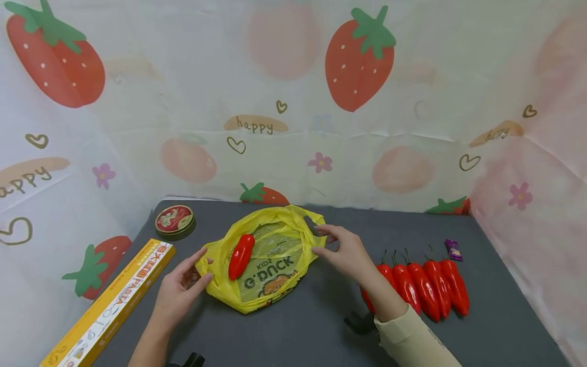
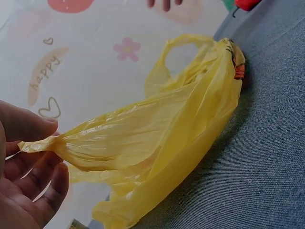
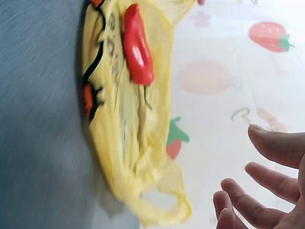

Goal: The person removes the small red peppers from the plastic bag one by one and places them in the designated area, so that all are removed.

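Observation:
A yellow plastic bag (image 1: 257,216) with a printed duck design lies with its mouth spread wide in the middle of the table. Inside it, toward the left, lies a red chili pepper (image 1: 241,256); its thin stem shows in the right wrist view. My left hand (image 1: 176,288) pinches a gathered corner of the bag (image 2: 128,133) between thumb and fingers, pulling the plastic taut. At the bag's right handle is my right hand (image 1: 344,252). The right wrist view has that hand (image 3: 269,186) with spread fingers, apart from the bag, holding nothing.
Several red chili peppers (image 1: 424,293) lie in a row at the right, partly behind my right forearm. A small purple wrapped candy (image 1: 453,250) is beyond them. At the left are a round tin (image 1: 175,222) and a long yellow pasta box (image 1: 110,303). Strawberry-printed cloth (image 1: 293,102) surrounds the table.

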Demonstrator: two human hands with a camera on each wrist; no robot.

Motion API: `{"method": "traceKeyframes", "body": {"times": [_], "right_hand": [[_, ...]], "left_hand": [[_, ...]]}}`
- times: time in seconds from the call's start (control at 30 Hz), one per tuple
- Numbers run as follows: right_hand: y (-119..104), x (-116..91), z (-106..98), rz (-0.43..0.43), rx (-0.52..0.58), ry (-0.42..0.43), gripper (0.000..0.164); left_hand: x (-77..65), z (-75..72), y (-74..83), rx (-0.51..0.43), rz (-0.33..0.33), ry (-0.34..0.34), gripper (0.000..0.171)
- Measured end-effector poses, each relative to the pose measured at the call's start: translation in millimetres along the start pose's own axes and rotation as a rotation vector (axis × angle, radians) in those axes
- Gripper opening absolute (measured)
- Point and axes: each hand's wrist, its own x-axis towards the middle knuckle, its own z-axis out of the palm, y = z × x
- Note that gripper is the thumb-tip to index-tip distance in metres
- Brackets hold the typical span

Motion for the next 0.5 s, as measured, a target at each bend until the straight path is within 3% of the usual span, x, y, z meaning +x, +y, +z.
{"method": "traceKeyframes", "body": {"times": [0.5], "right_hand": [[-43, 54, 57, -0.035, 0.162, -0.193, 0.049]], "left_hand": [[-1.1, -0.5, 0.7, -0.021, 0.011, -0.003, 0.055]]}}
